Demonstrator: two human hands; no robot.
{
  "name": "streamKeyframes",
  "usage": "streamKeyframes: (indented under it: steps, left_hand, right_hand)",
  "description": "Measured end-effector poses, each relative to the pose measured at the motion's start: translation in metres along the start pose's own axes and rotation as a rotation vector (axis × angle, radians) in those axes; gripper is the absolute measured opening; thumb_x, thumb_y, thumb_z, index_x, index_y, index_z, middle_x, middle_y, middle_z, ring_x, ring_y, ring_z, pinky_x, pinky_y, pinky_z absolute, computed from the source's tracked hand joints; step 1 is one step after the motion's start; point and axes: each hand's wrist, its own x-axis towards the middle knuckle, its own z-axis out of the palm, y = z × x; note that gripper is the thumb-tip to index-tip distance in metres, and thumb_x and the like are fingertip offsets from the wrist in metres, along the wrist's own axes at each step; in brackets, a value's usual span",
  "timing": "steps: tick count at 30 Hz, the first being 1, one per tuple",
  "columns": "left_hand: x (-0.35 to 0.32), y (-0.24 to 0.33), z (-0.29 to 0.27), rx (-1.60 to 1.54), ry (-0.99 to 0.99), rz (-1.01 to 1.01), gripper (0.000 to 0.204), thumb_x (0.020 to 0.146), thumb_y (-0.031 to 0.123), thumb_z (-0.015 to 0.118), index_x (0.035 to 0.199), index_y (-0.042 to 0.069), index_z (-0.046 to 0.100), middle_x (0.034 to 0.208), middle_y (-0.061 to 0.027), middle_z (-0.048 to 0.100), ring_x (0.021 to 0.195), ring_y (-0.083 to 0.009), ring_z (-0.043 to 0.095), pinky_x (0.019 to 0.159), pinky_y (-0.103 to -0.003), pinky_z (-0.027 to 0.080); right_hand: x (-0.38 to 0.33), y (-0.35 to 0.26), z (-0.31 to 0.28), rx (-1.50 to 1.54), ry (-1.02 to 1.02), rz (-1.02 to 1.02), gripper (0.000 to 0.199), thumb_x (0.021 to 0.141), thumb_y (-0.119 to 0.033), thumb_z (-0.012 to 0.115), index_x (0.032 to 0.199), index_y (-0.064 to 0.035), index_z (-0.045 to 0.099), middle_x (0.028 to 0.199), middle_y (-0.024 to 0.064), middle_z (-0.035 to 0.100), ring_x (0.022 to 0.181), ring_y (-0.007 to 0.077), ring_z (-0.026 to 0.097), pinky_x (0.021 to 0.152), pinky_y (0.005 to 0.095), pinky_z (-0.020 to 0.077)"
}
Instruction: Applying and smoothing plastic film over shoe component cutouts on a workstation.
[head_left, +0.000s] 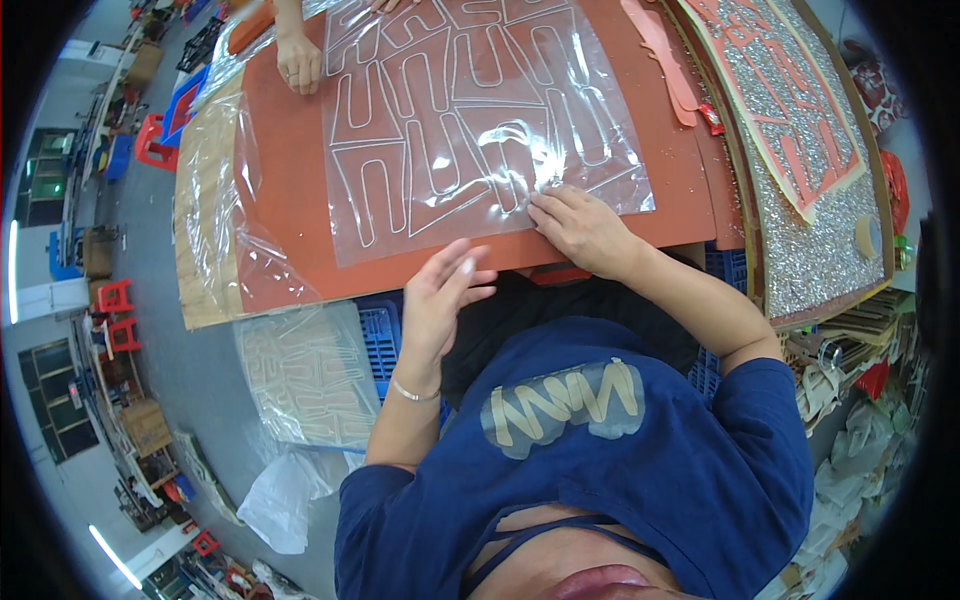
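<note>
A clear plastic sheet (pixel 385 235) with white-lined U-shaped and angular outlines lies on the reddish-brown table top (pixel 290 235). My right hand (pixel 580 228) rests on the sheet near its front edge, fingers bunched together and pointing left. Whatever is between those fingertips is too small to tell. Just off the table's front edge is my left hand (pixel 445 295), raised and holding nothing, its fingers apart. Across the table, another person's hand (pixel 300 62) touches the surface beside the sheet's far left side, and part of a second hand shows at the top edge.
To the right stands a glittery silver board (pixel 815 250) carrying a pink cut-out sheet (pixel 790 130) and a tape roll (pixel 867 238). Pink strips (pixel 662 55) lie at the table's far right. Below left are a patterned sheet (pixel 305 375), a blue crate (pixel 380 340) and a white plastic bag (pixel 285 505).
</note>
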Motion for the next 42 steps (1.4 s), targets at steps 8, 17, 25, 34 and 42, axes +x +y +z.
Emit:
streamKeyframes:
  steps: [8, 17, 25, 34, 42]
  left_hand:
    - [0.026, -0.016, 0.002, -0.399, -0.085, -0.340, 0.037, 0.095, 0.021, 0.053, 0.116, -0.008, 0.048, 0.115, -0.0249, 0.058, 0.097, -0.0314, 0.064, 0.081, -0.041, 0.056]
    - [0.055, -0.025, 0.022, -0.273, -0.083, -0.183, 0.034, 0.098, 0.028, 0.047, 0.108, -0.005, 0.054, 0.102, -0.0165, 0.062, 0.088, -0.0246, 0.066, 0.075, -0.037, 0.058]
    - [0.054, -0.024, 0.030, -0.221, -0.076, -0.144, 0.033, 0.100, 0.025, 0.043, 0.102, -0.004, 0.058, 0.093, -0.0122, 0.064, 0.082, -0.0214, 0.067, 0.070, -0.034, 0.058]
    - [0.054, -0.030, 0.028, -0.173, -0.057, -0.102, 0.033, 0.101, 0.023, 0.039, 0.103, -0.005, 0.057, 0.093, -0.0138, 0.064, 0.077, -0.0202, 0.067, 0.064, -0.030, 0.057]
    - [0.056, -0.031, 0.025, -0.243, -0.046, -0.099, 0.028, 0.100, 0.024, 0.043, 0.101, -0.003, 0.052, 0.100, -0.0182, 0.062, 0.086, -0.0265, 0.066, 0.073, -0.037, 0.058]
  right_hand:
    - [0.008, -0.003, 0.003, -0.129, 0.022, -0.127, 0.026, 0.073, -0.012, 0.055, 0.092, 0.0045, 0.059, 0.091, 0.0136, 0.058, 0.083, 0.0238, 0.057, 0.076, 0.0312, 0.0471]
    - [0.017, -0.019, 0.008, 0.096, 0.229, 0.077, 0.024, 0.072, -0.013, 0.058, 0.093, -0.0007, 0.059, 0.089, 0.0102, 0.057, 0.084, 0.0238, 0.056, 0.074, 0.0343, 0.0459]
    - [0.025, -0.029, 0.023, 0.010, 0.106, 0.081, 0.023, 0.073, -0.014, 0.059, 0.092, 0.0001, 0.060, 0.084, 0.0097, 0.056, 0.079, 0.0235, 0.056, 0.070, 0.0341, 0.0462]
    - [0.024, -0.036, 0.029, -0.063, 0.123, 0.060, 0.027, 0.073, -0.014, 0.060, 0.094, 0.0034, 0.059, 0.082, 0.0101, 0.056, 0.074, 0.0234, 0.057, 0.066, 0.0331, 0.0477]
    - [0.031, -0.030, 0.032, 0.123, 0.204, 0.190, 0.015, 0.073, -0.007, 0.063, 0.084, -0.0004, 0.055, 0.083, 0.0123, 0.058, 0.072, 0.0264, 0.058, 0.063, 0.0341, 0.0483]
